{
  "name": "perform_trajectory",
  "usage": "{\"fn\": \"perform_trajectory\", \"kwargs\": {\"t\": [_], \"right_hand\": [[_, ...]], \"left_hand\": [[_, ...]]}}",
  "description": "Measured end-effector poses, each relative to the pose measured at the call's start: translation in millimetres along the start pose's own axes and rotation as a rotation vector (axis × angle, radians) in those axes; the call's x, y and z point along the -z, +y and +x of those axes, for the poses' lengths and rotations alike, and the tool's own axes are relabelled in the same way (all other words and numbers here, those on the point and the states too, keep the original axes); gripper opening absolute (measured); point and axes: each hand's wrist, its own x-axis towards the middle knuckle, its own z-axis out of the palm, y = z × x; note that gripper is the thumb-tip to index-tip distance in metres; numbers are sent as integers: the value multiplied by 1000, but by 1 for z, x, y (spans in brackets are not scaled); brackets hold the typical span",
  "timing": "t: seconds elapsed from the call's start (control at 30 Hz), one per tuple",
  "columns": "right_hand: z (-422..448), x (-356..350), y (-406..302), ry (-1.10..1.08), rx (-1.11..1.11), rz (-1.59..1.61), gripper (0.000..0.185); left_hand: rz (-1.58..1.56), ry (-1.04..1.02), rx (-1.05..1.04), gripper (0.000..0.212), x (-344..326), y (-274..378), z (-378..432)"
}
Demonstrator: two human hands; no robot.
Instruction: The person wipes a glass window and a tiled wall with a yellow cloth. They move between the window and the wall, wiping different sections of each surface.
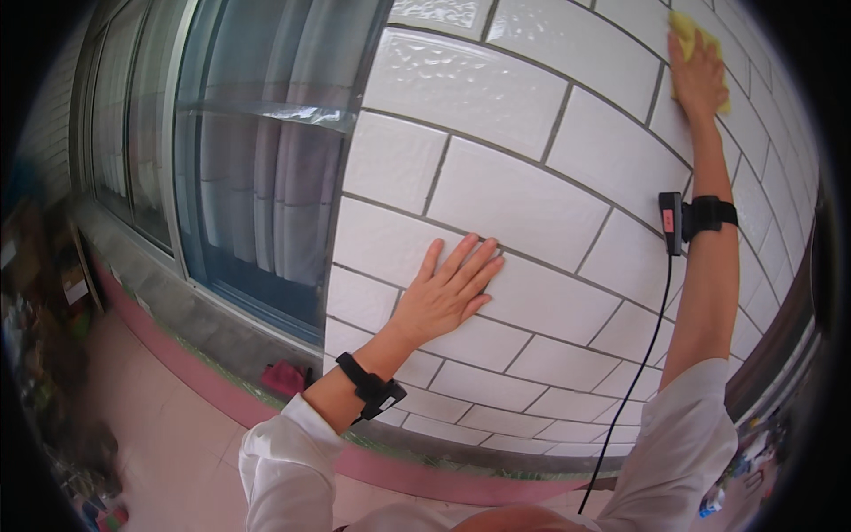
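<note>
My left hand (449,289) lies flat on the white tiled wall (522,193), fingers spread, with nothing in it. High at the upper right, my right hand (699,78) presses a yellow cloth (685,25) against the same wall, its arm stretched up. Part of the cloth is hidden under the palm. Each forearm carries a black strap with a small device; a black cable hangs from the right device (671,223). The tiles are glossy, with grey joints between them.
Left of the tiles is a sliding glass window (266,199) with curtains behind it. A dark red cloth item (284,378) lies on the grey sill (219,326). Below runs a pink wall base (392,475) above the tiled floor (166,425). Blurred clutter stands at the far left.
</note>
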Motion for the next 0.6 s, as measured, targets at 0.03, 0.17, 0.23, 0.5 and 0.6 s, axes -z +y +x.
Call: {"fn": "perform_trajectory", "kwargs": {"t": [0.03,0.17,0.23,0.5,0.6], "right_hand": [[-3,3,-32,2,81,38,75],[-53,60,-171,-114,399,258,55],[-84,89,-204,-201,557,326,57],[-236,167,-210,-553,930,604,59],[-246,172,-212,-589,1015,643,61]], "left_hand": [[-4,5,-1,58,0,0,-1],[-3,15,5,55,2,-7,-4],[7,36,5,56,2,-7,-3],[-263,-147,-6,55,31,-7,-67],[-377,-313,9,54,63,-4,-147]]}}
